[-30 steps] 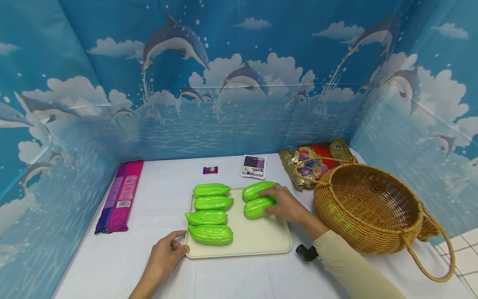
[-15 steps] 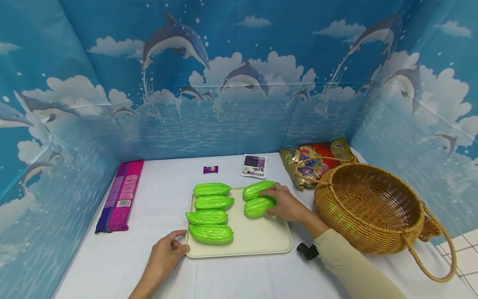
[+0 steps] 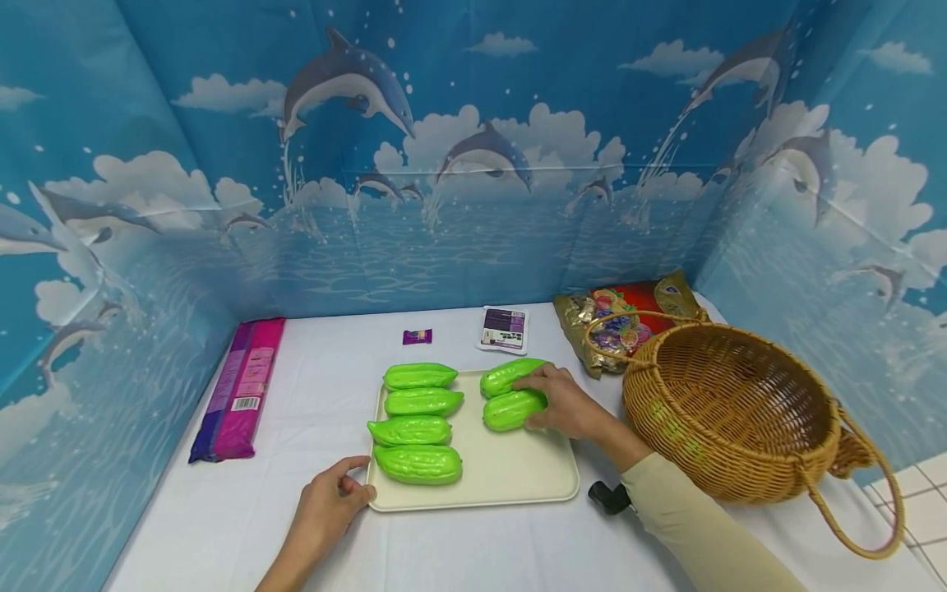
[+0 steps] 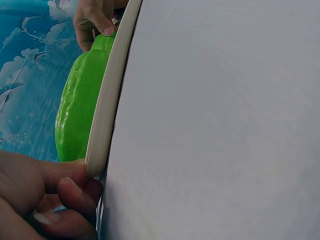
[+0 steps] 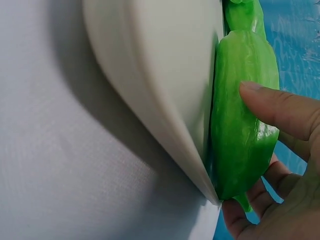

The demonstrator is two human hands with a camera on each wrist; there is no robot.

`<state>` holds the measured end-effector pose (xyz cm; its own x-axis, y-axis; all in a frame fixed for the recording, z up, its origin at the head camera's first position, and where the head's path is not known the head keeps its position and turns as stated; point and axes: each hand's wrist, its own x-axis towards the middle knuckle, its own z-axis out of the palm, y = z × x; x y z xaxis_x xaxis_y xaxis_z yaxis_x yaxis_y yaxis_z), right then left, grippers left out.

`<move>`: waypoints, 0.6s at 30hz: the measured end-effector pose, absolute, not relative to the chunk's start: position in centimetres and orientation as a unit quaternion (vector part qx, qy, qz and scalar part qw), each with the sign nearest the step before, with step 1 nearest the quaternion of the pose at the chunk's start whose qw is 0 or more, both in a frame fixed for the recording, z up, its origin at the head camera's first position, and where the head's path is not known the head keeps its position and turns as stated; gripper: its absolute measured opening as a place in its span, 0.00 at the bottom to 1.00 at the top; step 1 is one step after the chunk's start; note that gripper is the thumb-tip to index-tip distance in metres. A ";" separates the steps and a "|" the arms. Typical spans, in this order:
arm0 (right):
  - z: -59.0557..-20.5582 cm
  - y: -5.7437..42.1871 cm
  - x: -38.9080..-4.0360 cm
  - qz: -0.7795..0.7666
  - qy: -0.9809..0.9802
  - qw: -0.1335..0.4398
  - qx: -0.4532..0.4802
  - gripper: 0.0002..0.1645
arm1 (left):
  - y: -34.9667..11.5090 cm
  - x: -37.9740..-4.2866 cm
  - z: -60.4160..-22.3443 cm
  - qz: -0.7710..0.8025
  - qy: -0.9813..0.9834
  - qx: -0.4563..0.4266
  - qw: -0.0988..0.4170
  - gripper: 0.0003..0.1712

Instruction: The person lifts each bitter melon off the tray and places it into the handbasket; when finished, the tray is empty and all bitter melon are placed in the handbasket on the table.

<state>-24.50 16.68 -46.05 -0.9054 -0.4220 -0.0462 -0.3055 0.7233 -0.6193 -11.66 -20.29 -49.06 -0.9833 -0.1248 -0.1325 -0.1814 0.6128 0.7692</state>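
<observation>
Item, held: one green gourd (image 3: 506,413), lodged in the right-hand part of a cream tray (image 3: 514,473) laid on a white cloth (image 3: 451,547). It was gripped by the right hand (image 3: 565,403), thumb and fingers curled about the gourd's right-hand end.

Item, steadied: the tray, its near left corner narrowly pinched between thumb and forefinger of the left hand (image 3: 328,503).

Adjoining: a far right gourd (image 3: 505,376), set just beyond the held one; four left-hand gourds (image 3: 410,429), closely ranked one behind another; a wicker basket (image 3: 721,464), stood right of the tray, near the sleeve (image 3: 688,518).

Hazards, as judged: the far right gourd could be nudged or rolled, the right hand's fingers being crowded against it. The held gourd could be twisted or lost, a glossy, rounded body being grasped toward one end only. The tray could be skewed, and its four left-hand gourds disarranged, should the pinched corner be tugged. The basket could be jostled by the sleeve, should the arm be swung outward
</observation>
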 end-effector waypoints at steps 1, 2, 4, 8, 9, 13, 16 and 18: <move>-46.0 16.7 -24.5 -0.316 0.923 0.093 -0.197 0.35 | -20.3 -11.7 -49.1 0.431 0.898 -0.085 0.033 0.26; -46.0 16.6 -24.5 -0.317 0.923 0.094 -0.196 0.35 | -20.3 -11.7 -49.1 0.430 0.898 -0.085 0.033 0.26; -46.0 16.6 -24.4 -0.318 0.922 0.096 -0.197 0.35 | -20.3 -11.7 -49.1 0.430 0.898 -0.084 0.032 0.26; -45.9 16.5 -24.3 -0.326 0.918 0.104 -0.198 0.34 | -20.3 -11.7 -49.1 0.431 0.898 -0.084 0.033 0.26; -45.8 16.4 -24.2 -0.327 0.918 0.105 -0.198 0.34 | -20.4 -11.7 -49.1 0.431 0.898 -0.084 0.033 0.26; -45.6 16.3 -24.1 -0.329 0.918 0.107 -0.193 0.34 | -20.4 -11.7 -49.2 0.430 0.898 -0.084 0.032 0.25; -45.4 16.3 -24.0 -0.332 0.917 0.108 -0.193 0.34 | -20.4 -11.7 -49.1 0.429 0.899 -0.084 0.032 0.26; -45.2 16.3 -24.0 -0.337 0.915 0.111 -0.192 0.35 | -20.4 -11.7 -49.1 0.429 0.899 -0.084 0.033 0.26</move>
